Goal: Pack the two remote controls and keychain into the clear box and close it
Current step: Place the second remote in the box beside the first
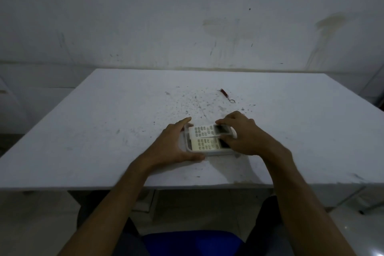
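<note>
Pinching upper remote (pixel 202 131) w/ right hand (pixel 243 133); left hand (pixel 172 141) holds clear box (pixel 209 153).

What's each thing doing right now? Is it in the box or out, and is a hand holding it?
clear box: open, no lid on, left end gripped.
near remote: lying in the box, buttons up.
far remote: buttons up, held at its screen end over the box's far side.
keychain: out of the box, on the table, untouched.
left hand: grips the clear box.
right hand: holds the far remote.
</note>
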The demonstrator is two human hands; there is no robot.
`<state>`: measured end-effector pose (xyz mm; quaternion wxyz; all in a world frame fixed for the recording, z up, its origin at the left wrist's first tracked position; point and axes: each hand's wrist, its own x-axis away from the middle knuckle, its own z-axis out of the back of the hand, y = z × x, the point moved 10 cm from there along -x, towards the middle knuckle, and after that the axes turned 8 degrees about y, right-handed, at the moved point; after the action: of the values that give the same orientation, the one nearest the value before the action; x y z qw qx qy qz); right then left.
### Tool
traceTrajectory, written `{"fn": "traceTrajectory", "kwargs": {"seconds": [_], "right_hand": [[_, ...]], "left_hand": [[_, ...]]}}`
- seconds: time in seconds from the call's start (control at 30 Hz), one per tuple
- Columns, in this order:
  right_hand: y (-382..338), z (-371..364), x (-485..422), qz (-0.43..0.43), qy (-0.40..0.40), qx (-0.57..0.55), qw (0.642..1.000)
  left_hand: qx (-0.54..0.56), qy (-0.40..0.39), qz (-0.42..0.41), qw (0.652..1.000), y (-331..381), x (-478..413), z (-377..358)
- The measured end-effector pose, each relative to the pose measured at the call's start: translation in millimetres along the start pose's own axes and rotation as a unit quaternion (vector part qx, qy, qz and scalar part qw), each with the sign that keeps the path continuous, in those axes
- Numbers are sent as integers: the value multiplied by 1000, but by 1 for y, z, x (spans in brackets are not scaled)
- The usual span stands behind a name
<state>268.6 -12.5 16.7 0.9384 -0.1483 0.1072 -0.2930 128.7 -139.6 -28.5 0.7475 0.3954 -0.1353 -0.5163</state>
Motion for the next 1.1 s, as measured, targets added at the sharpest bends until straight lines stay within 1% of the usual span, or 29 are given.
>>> {"fn": "traceTrajectory", "kwargs": {"seconds": [0.07,0.1,0.2,0.23,0.33,0.43,0.5,0.57,0.67,0.83,0.97,1.1], "right_hand": [[-3,-2,2,1,-5,-8,1000],[-4,0,2,1,9,-10,1000],[3,17,7,-31,94,9,995],[8,20,11,-48,106,32,993],[21,12,22,-85,77,79,990],[23,3,26,-97,63,81,990],[24,3,23,-104,66,63,990],[28,5,21,-111,55,22,992],[37,8,19,-106,25,-30,994],[27,-1,17,-80,-10,-21,997],[23,-3,12,-66,10,-8,998],[23,-4,12,-66,5,4,998]], "left_hand": [[2,5,-3,1000,2,0,2],[3,3,-6,1000,3,1,3],[5,-15,-6,1000,4,-2,6],[2,-25,-6,1000,4,-4,6],[-13,-45,-5,999,3,-10,8],[1,-30,-10,999,2,-9,9],[9,-16,-16,1000,2,-8,9],[15,-11,-18,1000,2,-6,9],[12,-10,-15,1000,2,-7,9],[11,-10,-18,1000,0,-8,9],[20,-11,-12,1000,2,-5,11],[22,-14,-2,1000,2,-4,10]]}}
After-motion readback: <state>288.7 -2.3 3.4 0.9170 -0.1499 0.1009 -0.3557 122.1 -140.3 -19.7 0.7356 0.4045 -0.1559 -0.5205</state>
